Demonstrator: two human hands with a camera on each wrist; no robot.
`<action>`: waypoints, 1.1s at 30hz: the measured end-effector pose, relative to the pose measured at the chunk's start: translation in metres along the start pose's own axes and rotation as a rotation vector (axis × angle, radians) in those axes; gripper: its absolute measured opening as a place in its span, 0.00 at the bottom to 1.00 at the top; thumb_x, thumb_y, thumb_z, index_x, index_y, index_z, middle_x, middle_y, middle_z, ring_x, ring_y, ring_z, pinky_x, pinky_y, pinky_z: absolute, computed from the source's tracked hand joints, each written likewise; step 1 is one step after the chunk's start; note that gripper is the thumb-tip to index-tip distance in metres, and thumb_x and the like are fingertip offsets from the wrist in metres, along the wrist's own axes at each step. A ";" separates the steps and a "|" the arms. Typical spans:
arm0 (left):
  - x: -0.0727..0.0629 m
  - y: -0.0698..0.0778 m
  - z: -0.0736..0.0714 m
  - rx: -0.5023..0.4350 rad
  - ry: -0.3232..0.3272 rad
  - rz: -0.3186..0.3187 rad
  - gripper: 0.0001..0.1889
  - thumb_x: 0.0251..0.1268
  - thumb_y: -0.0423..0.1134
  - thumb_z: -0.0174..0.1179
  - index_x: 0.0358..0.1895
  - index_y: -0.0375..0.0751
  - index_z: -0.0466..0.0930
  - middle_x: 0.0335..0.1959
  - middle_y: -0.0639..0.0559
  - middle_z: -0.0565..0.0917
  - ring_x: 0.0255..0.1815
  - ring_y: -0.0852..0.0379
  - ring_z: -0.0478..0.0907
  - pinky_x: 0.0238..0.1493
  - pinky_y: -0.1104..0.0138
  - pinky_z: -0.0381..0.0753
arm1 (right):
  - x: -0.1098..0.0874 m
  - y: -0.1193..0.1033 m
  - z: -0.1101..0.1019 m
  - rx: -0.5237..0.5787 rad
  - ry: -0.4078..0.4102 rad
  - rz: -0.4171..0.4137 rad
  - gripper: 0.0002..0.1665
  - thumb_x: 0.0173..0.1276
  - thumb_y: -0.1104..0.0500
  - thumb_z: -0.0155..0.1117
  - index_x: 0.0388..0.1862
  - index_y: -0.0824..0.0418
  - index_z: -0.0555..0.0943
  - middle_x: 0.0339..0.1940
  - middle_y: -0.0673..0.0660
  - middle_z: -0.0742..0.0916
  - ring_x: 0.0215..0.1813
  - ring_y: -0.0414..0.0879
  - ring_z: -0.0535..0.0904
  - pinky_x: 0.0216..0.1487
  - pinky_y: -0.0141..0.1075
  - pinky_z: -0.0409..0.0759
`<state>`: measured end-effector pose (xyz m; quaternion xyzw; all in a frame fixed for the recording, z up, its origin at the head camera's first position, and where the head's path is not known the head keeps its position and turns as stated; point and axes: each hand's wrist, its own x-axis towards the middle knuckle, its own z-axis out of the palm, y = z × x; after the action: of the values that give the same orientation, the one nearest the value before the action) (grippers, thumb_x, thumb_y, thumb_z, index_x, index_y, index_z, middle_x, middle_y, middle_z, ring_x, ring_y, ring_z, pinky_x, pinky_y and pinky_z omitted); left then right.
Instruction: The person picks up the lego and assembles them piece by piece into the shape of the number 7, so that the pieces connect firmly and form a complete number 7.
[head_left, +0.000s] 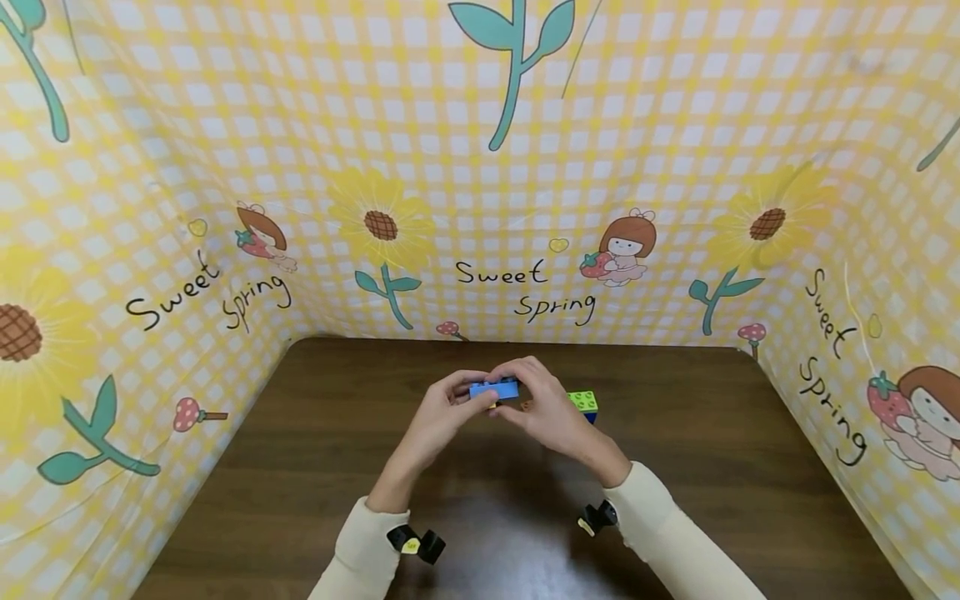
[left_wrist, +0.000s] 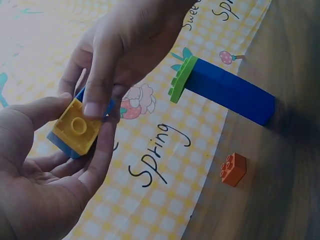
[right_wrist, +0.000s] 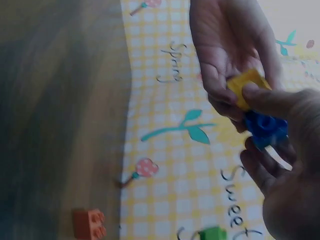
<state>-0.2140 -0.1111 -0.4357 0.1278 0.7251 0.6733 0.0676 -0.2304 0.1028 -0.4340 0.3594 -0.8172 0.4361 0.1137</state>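
Note:
Above the table, both hands hold one joined piece: a blue toy building brick (head_left: 495, 389) with a smaller yellow brick (left_wrist: 77, 122) on its underside. My left hand (head_left: 438, 417) grips one end between thumb and curled fingers. From the other side, my right hand (head_left: 551, 410) pinches the piece, its thumb lying on the yellow brick's hollow underside in the left wrist view. Part of the hollow blue underside (right_wrist: 265, 127) shows beside the yellow in the right wrist view. Fingers hide some of both bricks.
A standing stack of blue bricks (left_wrist: 225, 90) topped by a lime green brick (head_left: 582, 401) is behind my right hand. Near it on the brown table (head_left: 337, 450) lies an orange brick (left_wrist: 233, 169). Yellow checked cloth (head_left: 480, 200) encloses the table's back and sides.

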 end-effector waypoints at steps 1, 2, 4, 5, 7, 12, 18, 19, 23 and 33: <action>0.000 0.000 0.001 0.008 0.004 -0.002 0.22 0.77 0.40 0.67 0.68 0.36 0.79 0.61 0.36 0.84 0.54 0.53 0.88 0.54 0.67 0.87 | -0.001 0.000 -0.004 0.000 -0.014 0.000 0.27 0.66 0.61 0.80 0.62 0.54 0.81 0.58 0.52 0.83 0.58 0.44 0.77 0.50 0.38 0.84; 0.000 0.001 0.001 0.014 0.005 0.000 0.22 0.77 0.40 0.67 0.68 0.37 0.79 0.62 0.36 0.84 0.55 0.53 0.87 0.53 0.67 0.87 | -0.001 0.001 -0.008 -0.005 -0.028 0.002 0.27 0.67 0.60 0.80 0.63 0.54 0.81 0.59 0.51 0.83 0.59 0.44 0.78 0.53 0.38 0.85; -0.001 0.001 0.001 0.018 0.004 0.002 0.21 0.76 0.40 0.67 0.68 0.38 0.80 0.62 0.38 0.83 0.55 0.52 0.87 0.53 0.68 0.87 | -0.004 0.003 -0.017 -0.010 -0.047 0.015 0.29 0.67 0.59 0.80 0.64 0.53 0.81 0.59 0.50 0.84 0.60 0.44 0.79 0.59 0.42 0.85; -0.001 0.001 0.001 0.015 0.002 0.008 0.21 0.77 0.39 0.67 0.68 0.38 0.81 0.62 0.38 0.83 0.55 0.52 0.87 0.54 0.68 0.87 | -0.005 0.005 -0.022 -0.017 -0.054 0.024 0.29 0.67 0.59 0.80 0.65 0.53 0.81 0.60 0.50 0.85 0.62 0.44 0.80 0.61 0.43 0.84; -0.001 0.001 0.000 0.002 -0.008 0.026 0.21 0.77 0.39 0.66 0.68 0.37 0.81 0.62 0.38 0.83 0.54 0.51 0.87 0.55 0.67 0.87 | -0.009 0.008 -0.033 -0.027 -0.067 0.044 0.28 0.68 0.60 0.79 0.65 0.54 0.81 0.61 0.49 0.86 0.64 0.46 0.80 0.64 0.47 0.84; -0.002 -0.002 -0.002 -0.011 -0.022 0.048 0.21 0.78 0.39 0.65 0.69 0.36 0.80 0.60 0.38 0.83 0.51 0.54 0.88 0.56 0.68 0.87 | -0.022 0.022 -0.054 -0.083 -0.068 0.086 0.27 0.68 0.61 0.79 0.64 0.56 0.83 0.61 0.51 0.87 0.65 0.49 0.80 0.64 0.48 0.84; -0.002 -0.003 -0.002 0.017 -0.013 0.041 0.20 0.78 0.39 0.66 0.68 0.39 0.81 0.61 0.38 0.83 0.51 0.54 0.87 0.54 0.68 0.87 | -0.040 0.042 -0.070 -0.107 -0.085 0.149 0.27 0.68 0.59 0.79 0.65 0.55 0.82 0.63 0.52 0.86 0.64 0.51 0.81 0.64 0.54 0.82; -0.001 -0.003 -0.002 0.026 -0.014 0.043 0.20 0.77 0.39 0.67 0.67 0.40 0.82 0.62 0.39 0.83 0.51 0.54 0.87 0.53 0.67 0.86 | -0.043 0.046 -0.072 -0.109 -0.096 0.161 0.27 0.68 0.59 0.79 0.65 0.55 0.82 0.63 0.53 0.86 0.64 0.53 0.81 0.64 0.56 0.81; 0.000 -0.004 0.000 0.067 -0.035 0.063 0.21 0.74 0.38 0.70 0.66 0.40 0.82 0.64 0.41 0.82 0.54 0.53 0.83 0.52 0.68 0.85 | -0.053 0.058 -0.077 -0.119 -0.151 0.204 0.28 0.69 0.59 0.78 0.67 0.57 0.82 0.63 0.55 0.88 0.63 0.54 0.83 0.64 0.60 0.81; 0.005 -0.009 0.006 0.115 -0.067 0.039 0.23 0.71 0.39 0.73 0.67 0.46 0.83 0.63 0.40 0.82 0.53 0.51 0.83 0.50 0.70 0.85 | -0.060 0.073 -0.067 -0.096 -0.109 0.288 0.24 0.68 0.55 0.79 0.63 0.52 0.86 0.57 0.53 0.91 0.53 0.46 0.84 0.52 0.47 0.84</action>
<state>-0.2179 -0.1041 -0.4450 0.1681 0.7574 0.6269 0.0714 -0.2463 0.2114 -0.4703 0.2557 -0.8852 0.3880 0.0222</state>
